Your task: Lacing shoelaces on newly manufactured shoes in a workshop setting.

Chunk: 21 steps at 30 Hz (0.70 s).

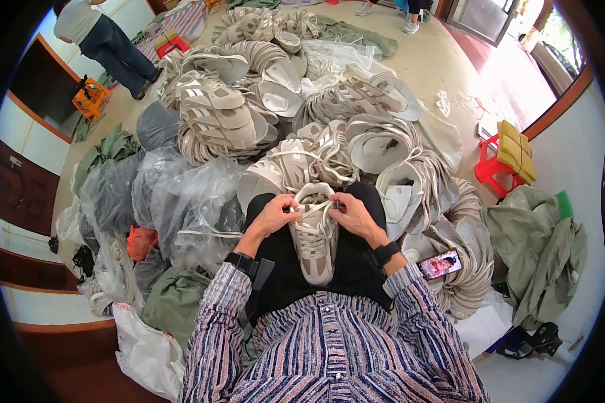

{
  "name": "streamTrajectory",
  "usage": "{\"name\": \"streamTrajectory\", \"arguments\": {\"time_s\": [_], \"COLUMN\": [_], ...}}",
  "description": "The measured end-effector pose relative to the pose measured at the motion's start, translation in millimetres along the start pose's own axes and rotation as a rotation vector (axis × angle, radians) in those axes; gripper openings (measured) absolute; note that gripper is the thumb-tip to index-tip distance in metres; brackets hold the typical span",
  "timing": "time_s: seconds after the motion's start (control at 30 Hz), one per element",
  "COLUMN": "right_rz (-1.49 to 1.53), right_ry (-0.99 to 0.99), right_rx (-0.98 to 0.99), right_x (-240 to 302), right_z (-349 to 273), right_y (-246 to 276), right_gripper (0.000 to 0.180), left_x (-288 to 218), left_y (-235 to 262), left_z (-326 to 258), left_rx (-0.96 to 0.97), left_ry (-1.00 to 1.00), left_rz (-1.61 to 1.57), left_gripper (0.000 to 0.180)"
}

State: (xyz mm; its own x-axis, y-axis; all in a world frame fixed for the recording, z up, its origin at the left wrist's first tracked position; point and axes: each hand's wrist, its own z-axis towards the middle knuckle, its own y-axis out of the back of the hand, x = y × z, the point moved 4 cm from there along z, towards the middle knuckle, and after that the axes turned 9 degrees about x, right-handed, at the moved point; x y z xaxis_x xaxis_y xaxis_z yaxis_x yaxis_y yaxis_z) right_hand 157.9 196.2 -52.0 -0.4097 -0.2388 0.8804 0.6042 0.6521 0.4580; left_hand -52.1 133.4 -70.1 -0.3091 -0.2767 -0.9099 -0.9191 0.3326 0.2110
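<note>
While the person is sitting on the floor with a shoe upper [314, 238] lying along the lap, toe pointing to 6 o'clock, both hands are working at its far end.

Left hand [273, 215]: gripping at 10 o'clock of the upper; fingers curled, pinching the white lace [310, 209], seemingly to be keeping it taut.
Right hand [354, 213]: mirroring at 2 o'clock; fingertips pressed together on the lace's other run.
Upper: resting on the dark trousers [356, 269], likely steadying it for lacing.
Piles: stacked beige uppers [215, 114] fanning from 10 to 2 o'clock; clear plastic bags [181, 201] at 9.
Phone [441, 264]: lying at 3 o'clock, screen glowing; red stool [494, 168] standing beyond.
</note>
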Motion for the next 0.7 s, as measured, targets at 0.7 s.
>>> {"name": "streamTrajectory", "arguments": {"time_s": [0.7], "right_rz": [1.215], "right_ry": [-0.401], "right_rx": [0.017], "right_x": [-2], "right_z": [-61], "right_y": [-46], "right_gripper": [0.015], "left_x": [-70], "left_y": [-52], "left_z": [-53], "left_rx": [-0.221], "left_ry": [-0.602], "left_rz": [0.880], "left_gripper": [0.008]}}
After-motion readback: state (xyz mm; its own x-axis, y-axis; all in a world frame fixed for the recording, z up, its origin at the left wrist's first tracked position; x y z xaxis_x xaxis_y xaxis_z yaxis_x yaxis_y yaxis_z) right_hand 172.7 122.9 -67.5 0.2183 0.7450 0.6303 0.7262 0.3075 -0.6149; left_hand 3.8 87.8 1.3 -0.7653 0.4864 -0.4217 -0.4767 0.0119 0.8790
